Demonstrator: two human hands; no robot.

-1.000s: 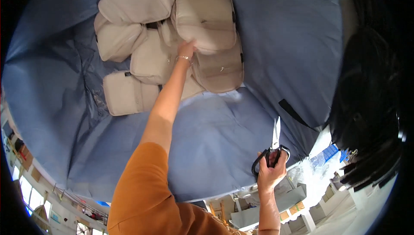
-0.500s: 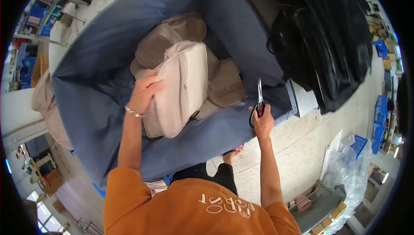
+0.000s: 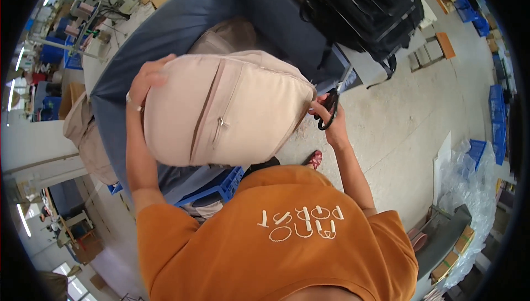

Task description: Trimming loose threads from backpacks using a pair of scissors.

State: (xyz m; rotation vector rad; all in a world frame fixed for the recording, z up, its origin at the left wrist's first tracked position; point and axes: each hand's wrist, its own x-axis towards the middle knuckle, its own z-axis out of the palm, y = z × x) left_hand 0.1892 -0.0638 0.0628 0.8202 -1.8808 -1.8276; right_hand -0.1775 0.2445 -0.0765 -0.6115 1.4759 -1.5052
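A beige backpack (image 3: 259, 108) with a zipper across its front is held up in front of me, over the near side of a blue-grey fabric bin (image 3: 160, 36). My left hand (image 3: 148, 83) grips its upper left edge, fingers partly behind it. My right hand (image 3: 335, 121) is closed around black-handled scissors (image 3: 329, 108), their blades pointing up and away. The thumb and finger of that hand also meet the backpack's right edge; whether they pinch it I cannot tell. Deeper in the bin lies another taupe bag (image 3: 229, 39), mostly hidden behind the backpack.
Black backpacks (image 3: 364, 8) are piled beyond the bin at the upper right. A blue plastic crate (image 3: 221, 185) sits below the backpack. Another beige bag (image 3: 91, 141) hangs outside the bin at left. Clear plastic wrap (image 3: 469, 190) lies on the right.
The beige backpack has been lifted out of the bin and brought nearer, its zippered front now showing. My right hand, still with the scissors, has come up against its right edge.
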